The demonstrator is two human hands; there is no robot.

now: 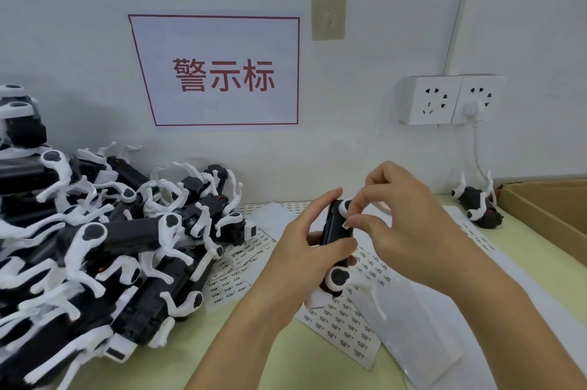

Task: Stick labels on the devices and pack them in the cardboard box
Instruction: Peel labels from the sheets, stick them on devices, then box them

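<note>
The left hand (pixel 305 249) grips the black-and-white plastic device (pixel 337 243) above the label sheets, its long axis running away from the person; the right hand (pixel 403 215) pinches a small white label (pixel 346 225) at the device's right edge (nearest its far end).

A pale yellow-green table (pixel 286 354) bears piled devices (pixel 104 246), label sheets (pixel 346 326), a cardboard box (pixel 546 208).

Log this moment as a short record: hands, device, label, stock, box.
left hand: grips the held device
right hand: pinches a small label against the device
label sheets: spread on the table
unlabelled pile: heaped at left
lone device: beside the cardboard box
</note>
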